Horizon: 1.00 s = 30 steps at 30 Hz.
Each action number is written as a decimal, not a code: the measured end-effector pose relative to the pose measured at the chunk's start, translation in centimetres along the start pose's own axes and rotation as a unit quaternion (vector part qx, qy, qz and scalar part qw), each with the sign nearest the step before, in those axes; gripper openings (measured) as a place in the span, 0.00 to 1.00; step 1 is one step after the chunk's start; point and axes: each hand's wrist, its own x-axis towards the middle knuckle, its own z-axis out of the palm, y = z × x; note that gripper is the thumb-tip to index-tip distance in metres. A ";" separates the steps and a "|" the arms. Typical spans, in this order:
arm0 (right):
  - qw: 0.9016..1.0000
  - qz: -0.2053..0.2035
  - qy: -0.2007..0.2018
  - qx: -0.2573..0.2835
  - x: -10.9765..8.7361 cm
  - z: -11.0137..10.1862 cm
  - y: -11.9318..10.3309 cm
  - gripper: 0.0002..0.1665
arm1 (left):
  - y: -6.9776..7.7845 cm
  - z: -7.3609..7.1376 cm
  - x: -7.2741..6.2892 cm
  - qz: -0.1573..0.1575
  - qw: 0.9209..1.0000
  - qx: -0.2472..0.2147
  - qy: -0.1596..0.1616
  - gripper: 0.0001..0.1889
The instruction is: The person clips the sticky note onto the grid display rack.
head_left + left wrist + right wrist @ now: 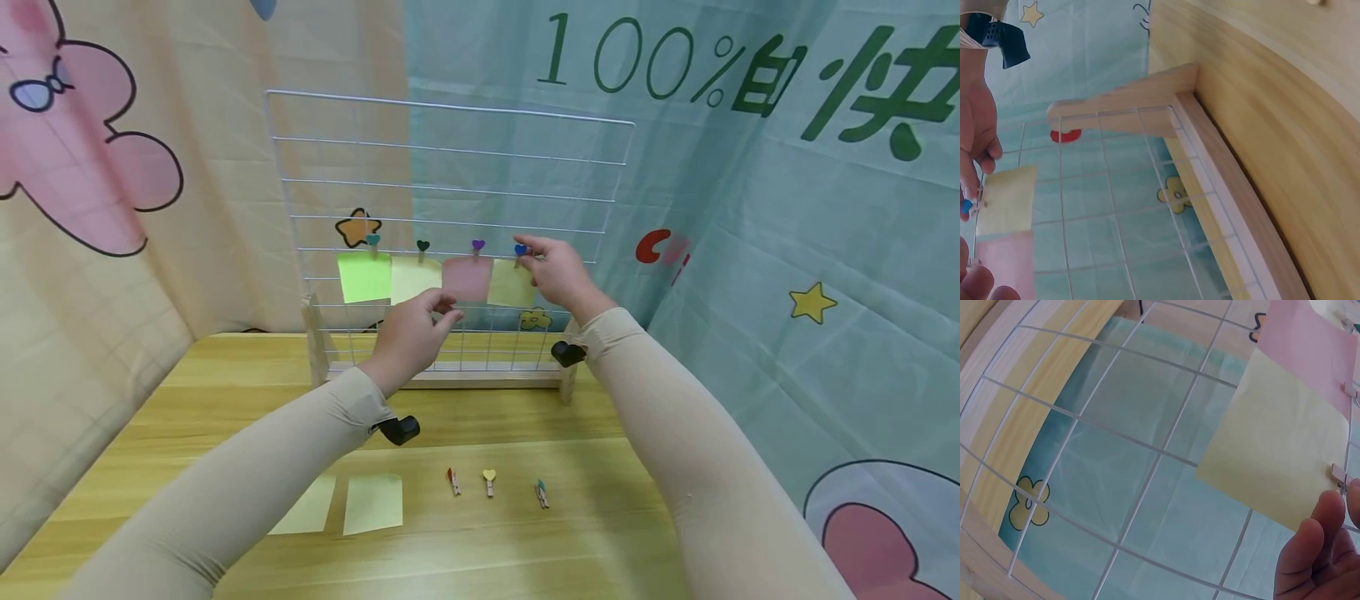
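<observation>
My right hand (558, 271) pinches a small clothespin with a blue heart (521, 249) at the top of a pale yellow sticky note (512, 283). That note hangs on a white wire grid (450, 107). Left of it hang a pink note (467, 279), another pale yellow note (415, 277) and a bright green note (365, 277). Their clothespins bear a purple heart (478, 245), a dark green heart (423, 246) and a teal heart (372, 239). My left hand (411, 335), loosely bent and holding nothing, hovers before the lower edge of the middle notes.
The grid stands in a wooden base (480, 384) on the wooden table (525, 550). Nearer me lie two pale yellow notes, one (373, 503) beside another (309, 508) partly behind my left sleeve. Clothespins with red (453, 481), yellow (490, 482) and teal (542, 493) tops lie rightward.
</observation>
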 end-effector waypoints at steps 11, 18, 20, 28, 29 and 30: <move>1.000 -0.012 0.001 0.000 -0.5 -0.3 0.4 0.29 | -3.1 -3.1 -3.4 -0.004 0.997 0.067 -0.044 0.24; 0.999 -0.007 0.003 -0.031 -1.4 -0.6 0.5 0.31 | -5.0 -5.2 -6.2 -0.034 0.990 0.093 -0.099 0.29; 0.999 -0.012 0.006 -0.037 -1.6 -0.6 0.5 0.32 | -5.7 -5.9 -7.1 -0.039 0.989 0.098 -0.106 0.29; 0.998 -0.031 0.017 -0.049 -2.1 -0.7 1.2 0.32 | -8.7 -7.8 -11.1 -0.064 0.983 0.107 -0.137 0.33; 0.998 -0.033 0.018 -0.051 -2.1 -0.7 1.3 0.32 | -9.0 -8.1 -11.6 -0.070 0.982 0.109 -0.141 0.33; 0.998 -0.035 0.019 -0.053 -2.2 -0.7 1.4 0.32 | -9.4 -8.3 -12.1 -0.076 0.980 0.111 -0.145 0.34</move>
